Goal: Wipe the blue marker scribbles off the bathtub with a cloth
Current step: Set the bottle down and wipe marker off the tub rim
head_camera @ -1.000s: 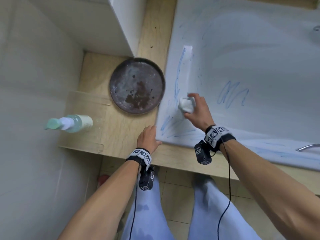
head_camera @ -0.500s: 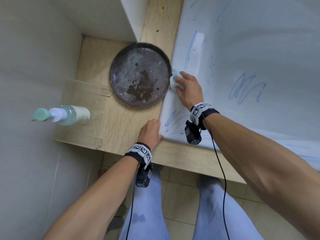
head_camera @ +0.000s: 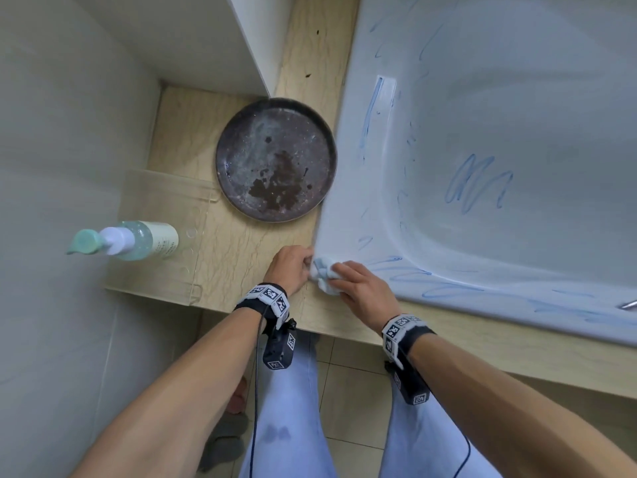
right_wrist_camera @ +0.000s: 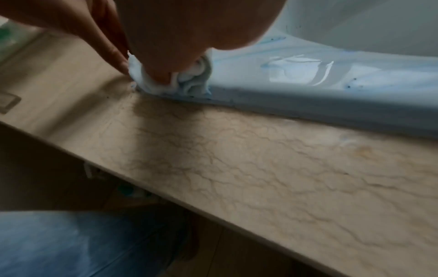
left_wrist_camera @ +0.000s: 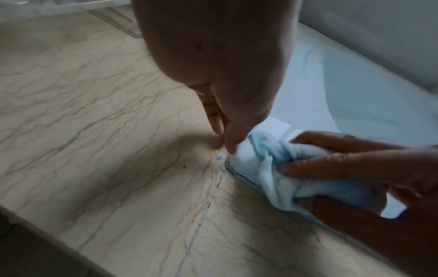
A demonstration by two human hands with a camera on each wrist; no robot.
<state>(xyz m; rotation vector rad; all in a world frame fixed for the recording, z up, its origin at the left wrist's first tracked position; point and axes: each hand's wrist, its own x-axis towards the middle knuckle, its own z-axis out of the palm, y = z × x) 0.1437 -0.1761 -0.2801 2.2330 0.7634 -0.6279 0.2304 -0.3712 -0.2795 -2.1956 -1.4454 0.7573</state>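
The white bathtub [head_camera: 348, 188] fills the right of the head view. Blue marker scribbles [head_camera: 479, 182] mark its inner wall, and more run along the left rim [head_camera: 370, 112] and the near rim [head_camera: 406, 270]. My right hand [head_camera: 358, 288] grips a bunched, blue-stained white cloth [head_camera: 322, 274] and presses it on the tub's near-left corner. The cloth [left_wrist_camera: 284, 168] shows in the left wrist view and, as a crumpled wad [right_wrist_camera: 187, 80], in the right wrist view. My left hand [head_camera: 291, 267] rests on the beige ledge, its fingertips [left_wrist_camera: 227, 144] touching the corner beside the cloth.
A dark, stained round pan [head_camera: 275, 160] lies on the marble ledge [head_camera: 241, 250] against the tub's left rim. A pump bottle [head_camera: 127, 239] stands on a clear acrylic tray [head_camera: 162, 201] at left. A white cabinet [head_camera: 206, 29] stands behind. A metal handle [head_camera: 627, 305] shows at far right.
My right hand has carried the cloth from the tub's left rim beside the pan down to the near-left corner, next to my left hand. The left hand has stayed put.
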